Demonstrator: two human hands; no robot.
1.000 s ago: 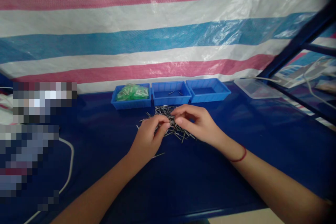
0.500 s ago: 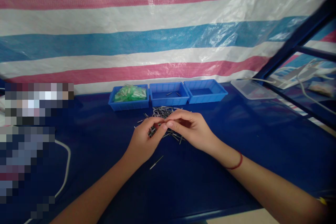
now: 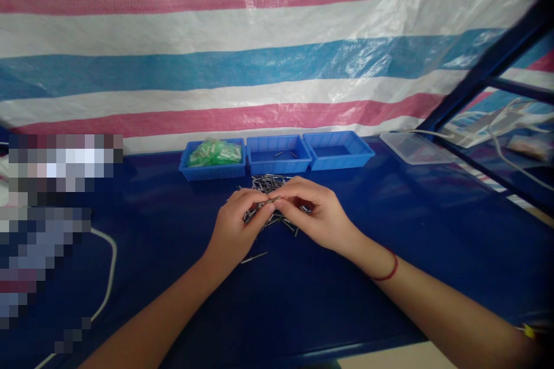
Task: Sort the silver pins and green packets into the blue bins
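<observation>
A heap of thin metal pins (image 3: 265,183) lies on the dark blue table (image 3: 303,288), just in front of three blue trays. My left hand (image 3: 236,230) is curled over the near side of the heap, with a small bundle of pins held in its fingers. My right hand (image 3: 314,213) meets it fingertip to fingertip, pinching one pin (image 3: 270,200) between thumb and forefinger. A single loose pin (image 3: 254,257) lies on the table below my left hand. A red string sits around my right wrist.
The left blue tray (image 3: 212,170) holds green plastic parts, the middle tray (image 3: 279,164) a few pins, the right tray (image 3: 340,158) looks bare. A clear plastic lid (image 3: 415,147) lies at the right. A white cable (image 3: 108,277) curves at the left. A striped tarp hangs behind.
Both hands have stayed over the pin heap and drawn closer, fingertips now touching. The view has shifted slightly. The loose pin on the table lies at a flatter angle than half a second ago.
</observation>
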